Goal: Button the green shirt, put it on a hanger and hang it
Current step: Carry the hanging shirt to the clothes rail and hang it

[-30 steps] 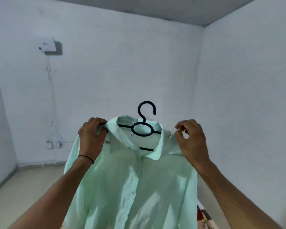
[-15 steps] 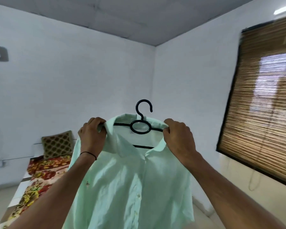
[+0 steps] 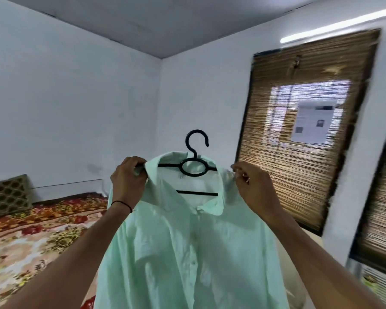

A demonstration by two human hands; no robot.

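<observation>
Floral bedspread, white walls, green shirt

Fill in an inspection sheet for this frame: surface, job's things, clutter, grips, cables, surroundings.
Surface: bed with a floral cover at lower left, a patterned cushion at its far end.
Job's things: green shirt on a black hanger, held up in the air; front looks buttoned; hook on nothing.
Clutter: nothing seen.
Grips: left hand grips the shirt's shoulder beside the collar; right hand pinches the other shoulder.
Cables: nothing seen for certain; a thin line runs along the wall above the bed, cannot tell what.
Surroundings: white walls, bamboo blind over the window at right, a paper sheet in the window area, tube light above.
</observation>
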